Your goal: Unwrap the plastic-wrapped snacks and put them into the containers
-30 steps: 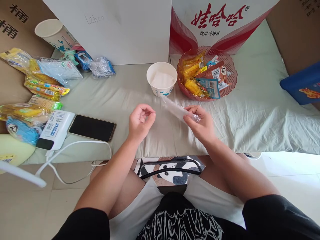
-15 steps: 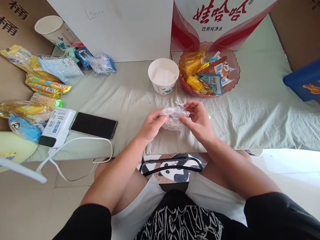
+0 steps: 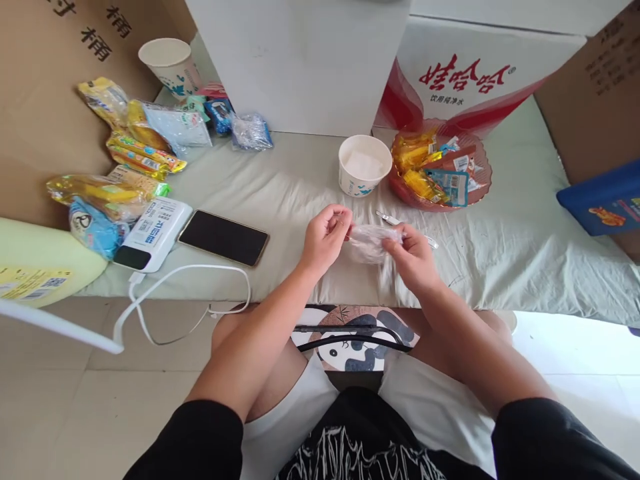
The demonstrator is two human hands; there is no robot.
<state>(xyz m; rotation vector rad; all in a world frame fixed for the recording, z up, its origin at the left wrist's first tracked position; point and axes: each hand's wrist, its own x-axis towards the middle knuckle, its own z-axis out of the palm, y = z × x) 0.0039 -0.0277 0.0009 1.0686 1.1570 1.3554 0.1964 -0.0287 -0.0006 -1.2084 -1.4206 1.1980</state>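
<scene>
Left hand [image 3: 327,240]: fingers curled, thumb and fingertips pinched on the near-left end of the crumpled film.
Right hand [image 3: 413,257]: gripping the other end, thumb on top and fingers folded behind.
Clear plastic film [image 3: 370,243]: bunched between the two hands, toward the middle of the front edge of the cloth-covered surface [image 3: 290,187] – parts of it blurred.
Slim white tool [image 3: 389,218]: lying on the cloth just beyond the film, its middle hidden by the right hand.
Paper bowl [image 3: 365,189]: upright farther back from the front edge, blue print on its wall, something white inside.
Pink ribbed bowl [image 3: 430,205]: just right of the paper bowl, filled with wrapped snacks [image 3: 420,153] – yellow, brown and blue packets.
Water carton [image 3: 465,80]: at the back edge behind the pink ribbed bowl, red lettering on white.
Smartphone [image 3: 224,238]: flat, screen dark, left of the hands.
Power bank [image 3: 155,235]: beside the phone toward the front left corner, white cable [image 3: 185,268] looping past the front edge.
Paper cup [image 3: 173,67]: upright near the back left corner, behind bagged snacks [image 3: 145,157].
Blue box [image 3: 607,207]: by the right edge.
</scene>
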